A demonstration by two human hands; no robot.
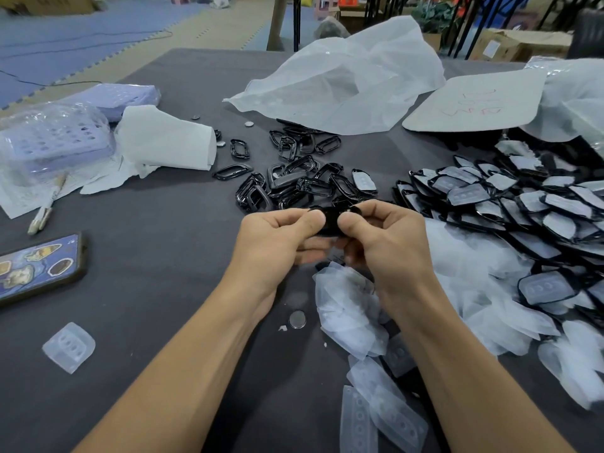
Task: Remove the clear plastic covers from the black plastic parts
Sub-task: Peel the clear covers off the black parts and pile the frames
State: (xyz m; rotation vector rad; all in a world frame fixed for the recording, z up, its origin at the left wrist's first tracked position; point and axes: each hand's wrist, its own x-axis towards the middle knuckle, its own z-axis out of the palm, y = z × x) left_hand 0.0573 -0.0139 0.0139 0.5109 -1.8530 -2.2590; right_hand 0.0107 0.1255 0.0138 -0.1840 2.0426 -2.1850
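1. Nearest us, at 5 o'clock, we find a heap of clear covers (pixel 351 308) lying loose on the dark table (pixel 163 273). They overlap too much to count, and the lowest are cut off by the bottom edge.
2. We count two hands at the centre. Our left hand (pixel 277 237) and right hand (pixel 389 237) both have their fingers curled and thumbs pressing from above, and together they grip one black part (pixel 330 222). Our thumbs hide most of it, so we cannot tell whether a cover is on it.
3. At 12 o'clock we see a pile of bare black frames (pixel 294 181), too tangled to count.
4. From 2 to 3 o'clock a larger pile of covered parts (pixel 510 197) runs off the right edge.
5. One lone cover (pixel 69 347) sits at 8 o'clock, well apart from the heap.
6. One coin cell (pixel 297 319) lies at 6 o'clock between our forearms. We count three small discs (pixel 249 123) near 11 o'clock, too small to identify.
7. One phone (pixel 39 266) at 9 o'clock is cut off by the left edge.
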